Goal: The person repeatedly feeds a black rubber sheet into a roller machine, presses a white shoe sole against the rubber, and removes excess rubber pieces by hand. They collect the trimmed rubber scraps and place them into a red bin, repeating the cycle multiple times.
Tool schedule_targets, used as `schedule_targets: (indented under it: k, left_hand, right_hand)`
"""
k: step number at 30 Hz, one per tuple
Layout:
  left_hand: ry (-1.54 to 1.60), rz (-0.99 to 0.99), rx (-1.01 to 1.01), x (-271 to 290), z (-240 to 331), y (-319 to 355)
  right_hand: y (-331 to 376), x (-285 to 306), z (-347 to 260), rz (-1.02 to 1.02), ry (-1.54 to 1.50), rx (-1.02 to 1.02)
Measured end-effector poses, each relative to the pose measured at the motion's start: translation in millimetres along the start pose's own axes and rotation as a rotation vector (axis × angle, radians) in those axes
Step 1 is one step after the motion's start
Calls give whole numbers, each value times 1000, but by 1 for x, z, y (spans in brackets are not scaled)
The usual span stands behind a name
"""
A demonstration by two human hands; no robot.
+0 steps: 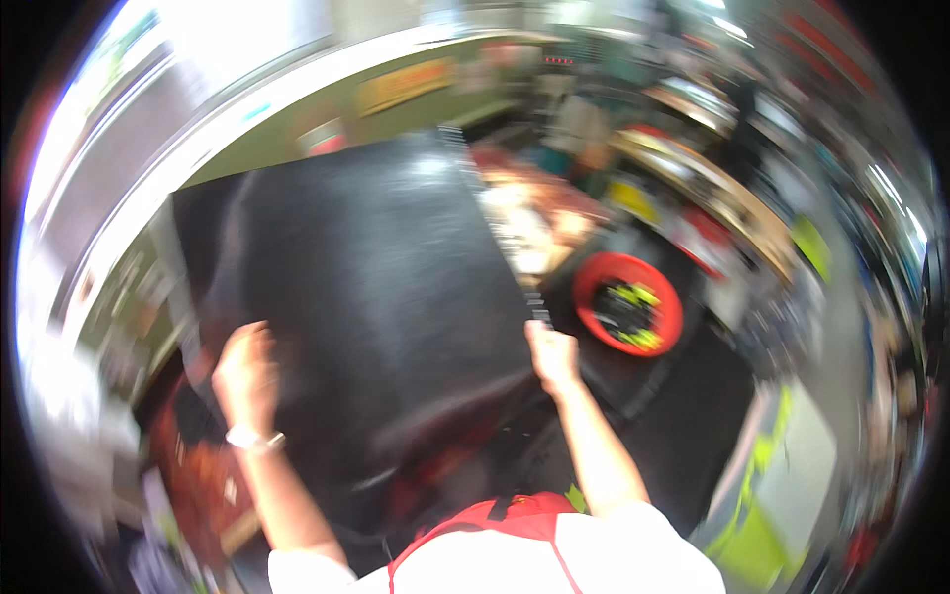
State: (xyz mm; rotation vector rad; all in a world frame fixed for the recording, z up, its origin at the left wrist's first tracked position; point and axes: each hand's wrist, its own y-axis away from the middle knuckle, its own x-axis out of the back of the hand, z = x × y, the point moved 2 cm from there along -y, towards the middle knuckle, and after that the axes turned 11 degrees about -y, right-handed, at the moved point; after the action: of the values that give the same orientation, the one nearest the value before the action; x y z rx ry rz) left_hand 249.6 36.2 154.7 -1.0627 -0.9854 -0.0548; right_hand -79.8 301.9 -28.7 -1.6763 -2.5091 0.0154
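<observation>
A large glossy black sheet [346, 267] spreads out in front of me, its surface creased along the near side. My left hand [247, 376] is closed at the sheet's left edge, with a pale band around the wrist. At the near right corner, my right hand [554, 356] is closed on the sheet's right edge. Motion blurs the picture, so the fingertips are not sharp. Under the near part of the sheet, a reddish surface partly shows.
Right of the sheet stands a red basin [673, 322] holding black and yellow-green pieces. A pale box with lime-green parts [792, 465] is at the lower right. A wooden shelf [732, 198] is at the back right. A reddish-brown surface [198, 485] lies at the lower left.
</observation>
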Motion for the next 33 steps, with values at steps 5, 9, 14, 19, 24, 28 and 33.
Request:
schedule_targets:
  k: [5,9,14,19,24,28,33]
  left_hand:
    - [-485,-693,749,-46,-93,141]
    - [-280,-462,724,-45,-118,209]
    - [3,-148,1114,-67,-155,177]
    - [223,-53,1076,-143,-232,36]
    - [37,-521,482,-204,-121,11]
    - [-427,-714,321,-233,-71,20]
    - [-438,-713,267,-254,-107,3]
  right_hand:
    - [-37,-64,22,-36,-169,-211]
    - [-66,-75,8,-178,-244,-117]
    - [-164,-165,-53,-289,-215,-133]
    - [-275,-327,-71,-288,-770,-351]
    - [-286,-253,-32,-391,112,398]
    - [-247,-119,3,-137,814,365]
    - [-227,-57,23,-272,890,282]
